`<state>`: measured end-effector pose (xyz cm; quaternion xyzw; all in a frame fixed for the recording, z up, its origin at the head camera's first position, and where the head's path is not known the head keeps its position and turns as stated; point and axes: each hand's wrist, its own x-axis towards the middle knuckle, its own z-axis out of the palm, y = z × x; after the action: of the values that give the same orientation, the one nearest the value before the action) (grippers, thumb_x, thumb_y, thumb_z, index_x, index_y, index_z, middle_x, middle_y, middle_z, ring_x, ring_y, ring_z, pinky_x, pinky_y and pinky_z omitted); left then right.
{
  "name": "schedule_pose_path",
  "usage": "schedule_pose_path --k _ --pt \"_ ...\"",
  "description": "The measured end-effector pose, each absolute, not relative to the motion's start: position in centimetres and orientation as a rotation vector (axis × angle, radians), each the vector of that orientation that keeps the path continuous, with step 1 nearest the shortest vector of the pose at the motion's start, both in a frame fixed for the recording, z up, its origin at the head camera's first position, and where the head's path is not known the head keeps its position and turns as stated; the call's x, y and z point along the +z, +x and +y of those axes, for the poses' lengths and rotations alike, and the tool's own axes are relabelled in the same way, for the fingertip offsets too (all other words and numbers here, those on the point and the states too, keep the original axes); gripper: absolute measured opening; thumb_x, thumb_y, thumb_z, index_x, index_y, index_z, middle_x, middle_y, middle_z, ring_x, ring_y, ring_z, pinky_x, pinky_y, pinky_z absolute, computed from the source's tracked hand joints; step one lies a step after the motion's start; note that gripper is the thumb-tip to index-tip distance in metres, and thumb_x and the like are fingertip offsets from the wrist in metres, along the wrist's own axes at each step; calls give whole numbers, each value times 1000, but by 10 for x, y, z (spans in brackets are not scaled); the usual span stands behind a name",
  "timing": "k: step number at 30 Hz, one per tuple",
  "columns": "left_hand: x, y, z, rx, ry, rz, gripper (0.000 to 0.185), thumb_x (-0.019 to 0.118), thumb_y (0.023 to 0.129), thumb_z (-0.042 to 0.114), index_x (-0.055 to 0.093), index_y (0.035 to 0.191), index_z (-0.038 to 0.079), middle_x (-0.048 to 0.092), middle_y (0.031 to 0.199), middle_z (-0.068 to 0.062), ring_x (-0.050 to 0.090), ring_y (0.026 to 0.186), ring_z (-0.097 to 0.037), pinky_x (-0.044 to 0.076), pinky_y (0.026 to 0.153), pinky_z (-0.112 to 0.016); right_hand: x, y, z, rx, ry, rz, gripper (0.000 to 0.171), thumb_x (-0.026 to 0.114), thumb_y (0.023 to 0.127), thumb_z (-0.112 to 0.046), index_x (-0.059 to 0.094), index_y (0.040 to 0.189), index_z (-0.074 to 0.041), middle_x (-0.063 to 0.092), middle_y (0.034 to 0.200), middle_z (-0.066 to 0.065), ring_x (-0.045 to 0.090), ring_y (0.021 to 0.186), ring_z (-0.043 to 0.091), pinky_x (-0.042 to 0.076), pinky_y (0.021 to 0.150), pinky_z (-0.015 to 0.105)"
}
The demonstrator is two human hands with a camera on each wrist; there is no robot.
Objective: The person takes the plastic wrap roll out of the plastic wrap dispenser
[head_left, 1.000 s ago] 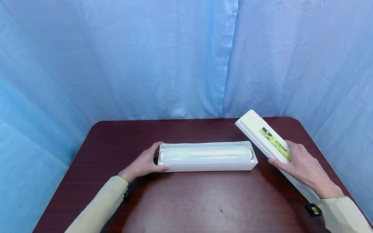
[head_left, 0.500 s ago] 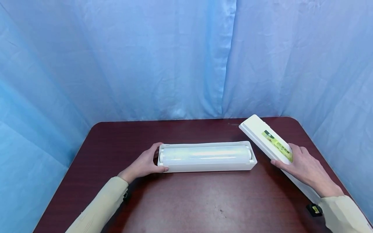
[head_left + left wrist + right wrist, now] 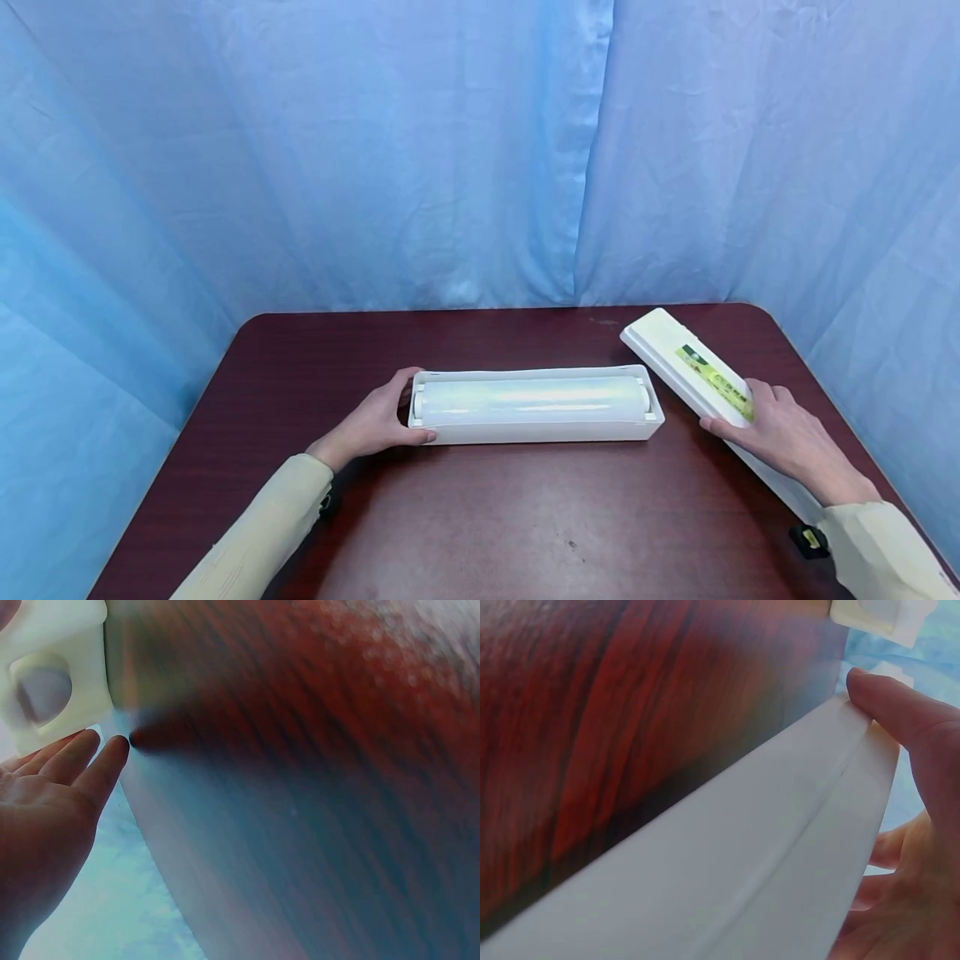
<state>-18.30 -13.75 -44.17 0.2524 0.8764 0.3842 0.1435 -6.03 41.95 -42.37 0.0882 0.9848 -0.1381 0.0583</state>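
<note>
A long white box (image 3: 540,431) stands on the table with a clear roll of cling film (image 3: 532,400) lying inside it. My left hand (image 3: 375,421) holds the box's left end, thumb on the near side and fingers at the back. In the left wrist view the box's end wall (image 3: 86,690) shows a round opening beside the fingers. To the right, my right hand (image 3: 787,433) grips the long white lid (image 3: 667,337) across its width, thumb on its left edge. The lid lies slantwise, label (image 3: 712,382) up; whether it touches the table is unclear.
The dark red-brown table (image 3: 480,517) has rounded far corners. Blue curtains (image 3: 420,167) hang behind it and along both sides. A small black device (image 3: 810,540) sits at the right sleeve's cuff.
My right hand has lowered the lid slightly, its far end shifting right and toward me, away from the box. My left hand and the box have stayed in place.
</note>
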Motion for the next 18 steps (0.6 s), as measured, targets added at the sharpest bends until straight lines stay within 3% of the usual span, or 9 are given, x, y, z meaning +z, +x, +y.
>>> schedule_pose_path --k 18 --pt "-442 -184 -138 1105 720 2530 102 90 79 39 32 156 6 56 143 -10 57 125 -24 47 103 -47 -433 -65 418 -401 208 2987 116 70 84 -73 34 139 22 49 111 37 52 86 38 42 65 46"
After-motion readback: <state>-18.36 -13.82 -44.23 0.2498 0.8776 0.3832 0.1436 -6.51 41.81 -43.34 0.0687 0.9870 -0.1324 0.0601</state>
